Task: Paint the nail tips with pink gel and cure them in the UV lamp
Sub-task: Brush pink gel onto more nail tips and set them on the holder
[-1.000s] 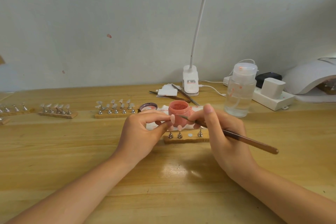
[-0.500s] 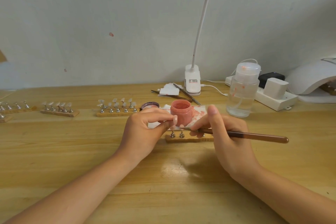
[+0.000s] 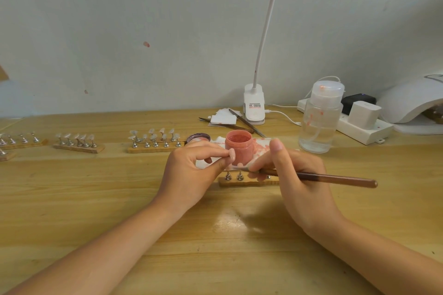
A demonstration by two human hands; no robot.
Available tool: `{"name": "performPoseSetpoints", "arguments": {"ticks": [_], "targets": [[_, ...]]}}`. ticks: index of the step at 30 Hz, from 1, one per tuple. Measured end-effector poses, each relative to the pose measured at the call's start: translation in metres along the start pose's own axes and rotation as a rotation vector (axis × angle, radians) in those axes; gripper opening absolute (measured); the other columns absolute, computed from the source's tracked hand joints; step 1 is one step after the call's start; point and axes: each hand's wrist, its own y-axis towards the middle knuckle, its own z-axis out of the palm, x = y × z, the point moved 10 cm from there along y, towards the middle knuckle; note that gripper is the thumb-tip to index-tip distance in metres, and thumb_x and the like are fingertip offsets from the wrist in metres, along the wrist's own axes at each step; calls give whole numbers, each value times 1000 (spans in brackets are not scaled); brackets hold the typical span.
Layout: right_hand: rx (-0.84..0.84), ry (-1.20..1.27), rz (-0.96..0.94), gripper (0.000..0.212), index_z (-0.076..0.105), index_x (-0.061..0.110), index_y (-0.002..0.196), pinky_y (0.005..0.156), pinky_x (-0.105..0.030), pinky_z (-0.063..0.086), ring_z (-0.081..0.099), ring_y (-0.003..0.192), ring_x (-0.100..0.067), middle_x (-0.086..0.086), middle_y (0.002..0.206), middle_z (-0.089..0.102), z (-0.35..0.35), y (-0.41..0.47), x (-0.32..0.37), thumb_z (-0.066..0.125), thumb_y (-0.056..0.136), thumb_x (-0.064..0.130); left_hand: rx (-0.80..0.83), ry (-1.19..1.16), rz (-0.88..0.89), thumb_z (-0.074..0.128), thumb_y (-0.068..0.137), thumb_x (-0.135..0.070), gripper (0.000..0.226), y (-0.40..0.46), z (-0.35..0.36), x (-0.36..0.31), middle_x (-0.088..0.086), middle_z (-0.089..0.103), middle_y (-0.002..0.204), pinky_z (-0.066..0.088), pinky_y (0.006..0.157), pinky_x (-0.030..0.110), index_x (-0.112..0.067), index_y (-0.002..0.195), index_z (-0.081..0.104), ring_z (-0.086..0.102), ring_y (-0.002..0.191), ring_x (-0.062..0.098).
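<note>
Wooden desk (image 3: 72, 199) fills the near ground, and both forearms reach across it toward the open pink gel jar (image 3: 239, 148), the landmark for everything else. Just in front of the jar and to its left, the left hand (image 3: 191, 175) pinches a single nail tip (image 3: 232, 154) between thumb and forefinger, the tip looking pale pink. To the jar's front right, the right hand (image 3: 294, 182) is closed in a pen grip on the brush (image 3: 318, 177), whose bristle end points toward the held tip; whether the bristles touch it cannot be told. Directly in front of the jar lies a wooden holder strip (image 3: 247, 183) with bare metal pegs, partly hidden by the fingers.

The step in hand seems to be coating this one tip with gel. The next move probably calls for a steady, thin stroke and then seating the tip back on a free peg.

Left of the jar, further strips of clear nail tips (image 3: 155, 139) wait, apparently unpainted. Right of the jar stands a clear pump bottle (image 3: 320, 120). Far right of the jar, behind a power strip (image 3: 359, 127), sits the white UV lamp (image 3: 412, 103), so curing appears some way off.
</note>
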Motion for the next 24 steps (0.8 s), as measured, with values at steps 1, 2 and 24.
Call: {"name": "performPoseSetpoints", "arguments": {"ticks": [1, 2, 24], "targets": [[-11, 10, -9, 42, 69, 15, 64, 59, -19, 48, 62, 60, -8, -2, 64, 68, -1, 0, 2, 47, 90, 39, -5, -3, 0, 66, 67, -24, 11, 0, -1, 0, -22, 63, 68, 41, 68, 7, -30, 77, 68, 55, 69, -8], [-21, 1, -31, 43, 69, 15, 65, 59, -20, 48, 62, 61, -9, -1, 66, 68, -2, 0, 4, 45, 91, 39, -7, -1, 1, 67, 68, -23, 12, 0, -1, 0, -21, 63, 68, 42, 68, 8, -29, 77, 68, 55, 68, -8], [-6, -140, -122, 22, 62, 29, 79, 59, -13, 46, 62, 64, -3, 10, 72, 68, -4, 5, 10, 47, 88, 43, 45, 19, 107, 68, 69, -23, 15, -2, 3, -15, -29, 65, 73, 44, 74, 10, -32, 80, 66, 58, 74, -3]]}}
